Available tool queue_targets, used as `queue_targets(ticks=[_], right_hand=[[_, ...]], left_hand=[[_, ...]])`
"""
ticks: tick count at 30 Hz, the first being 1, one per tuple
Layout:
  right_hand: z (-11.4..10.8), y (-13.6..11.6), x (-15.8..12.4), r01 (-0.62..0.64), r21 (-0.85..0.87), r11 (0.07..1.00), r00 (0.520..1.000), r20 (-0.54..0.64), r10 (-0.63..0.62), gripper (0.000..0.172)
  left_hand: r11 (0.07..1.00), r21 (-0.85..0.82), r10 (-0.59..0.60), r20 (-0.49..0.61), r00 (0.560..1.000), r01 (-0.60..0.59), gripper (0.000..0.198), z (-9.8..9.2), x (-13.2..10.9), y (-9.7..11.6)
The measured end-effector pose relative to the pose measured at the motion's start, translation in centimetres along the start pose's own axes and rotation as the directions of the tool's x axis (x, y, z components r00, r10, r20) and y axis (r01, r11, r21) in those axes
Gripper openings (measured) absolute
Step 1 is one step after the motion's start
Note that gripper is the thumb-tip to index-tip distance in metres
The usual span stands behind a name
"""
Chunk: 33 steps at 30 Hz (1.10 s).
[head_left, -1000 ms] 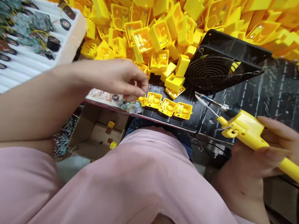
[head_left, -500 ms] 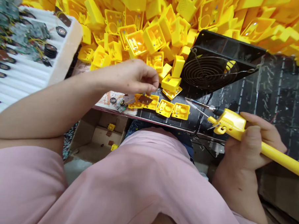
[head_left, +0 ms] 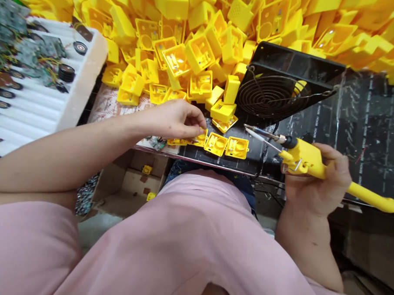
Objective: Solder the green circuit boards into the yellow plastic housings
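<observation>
At centre, the open yellow housings [head_left: 216, 144] lie nearer our left hand [head_left: 180, 120], its grip unclear, than our right hand [head_left: 317, 187], clamped on the soldering gun [head_left: 309, 158].

Down your left hand [head_left: 178, 120] comes towards four o'clock, now at a yellow case [head_left: 203, 139]; your right hand [head_left: 319, 192] swings the soldering gun [head_left: 309, 159] towards nine o'clock!

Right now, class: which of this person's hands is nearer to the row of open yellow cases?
Left. The left hand is at the left part of the row; the right hand is off to its right, gripping a yellow soldering tool.
</observation>
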State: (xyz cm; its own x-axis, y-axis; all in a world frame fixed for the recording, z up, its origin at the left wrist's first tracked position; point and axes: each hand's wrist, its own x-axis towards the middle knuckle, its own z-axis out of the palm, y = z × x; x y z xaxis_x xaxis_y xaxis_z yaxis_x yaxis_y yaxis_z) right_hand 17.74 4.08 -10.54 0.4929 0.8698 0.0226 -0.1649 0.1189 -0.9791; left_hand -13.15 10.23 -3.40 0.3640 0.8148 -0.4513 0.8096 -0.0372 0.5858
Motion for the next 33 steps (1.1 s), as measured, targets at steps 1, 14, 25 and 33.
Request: queue_targets(ticks=[1, 14, 25, 33], right_hand=[[0.0, 0.0, -0.1, -0.009, -0.003, 1.000, 1.000, 0.011, 0.009, 0.043], [-1.1, 1.8, 1.2, 0.121, 0.003, 0.993, 0.992, -0.018, -0.121, 0.043], [-1.0, 1.1, 0.1, 0.337, -0.127, 0.933, 0.941, 0.069, -0.331, 0.041], [-2.2, -0.8, -3.5, 0.665, -0.193, 0.721, 0.688, 0.533, -0.492, 0.046]], left_hand=[[1.000, 0.018, -0.009, 0.008, 1.000, 0.009, 0.030, 0.0, 0.0, 0.3], [0.944, -0.308, 0.132, 0.026, 0.991, -0.118, 0.039, -3.8, -1.9, -1.4], [0.848, 0.501, 0.296, -0.174, 0.939, -0.174, 0.021, 3.5, -0.7, 0.4], [0.838, 0.528, 0.305, -0.242, 0.921, -0.138, 0.026, 4.6, 0.0, 0.6]])
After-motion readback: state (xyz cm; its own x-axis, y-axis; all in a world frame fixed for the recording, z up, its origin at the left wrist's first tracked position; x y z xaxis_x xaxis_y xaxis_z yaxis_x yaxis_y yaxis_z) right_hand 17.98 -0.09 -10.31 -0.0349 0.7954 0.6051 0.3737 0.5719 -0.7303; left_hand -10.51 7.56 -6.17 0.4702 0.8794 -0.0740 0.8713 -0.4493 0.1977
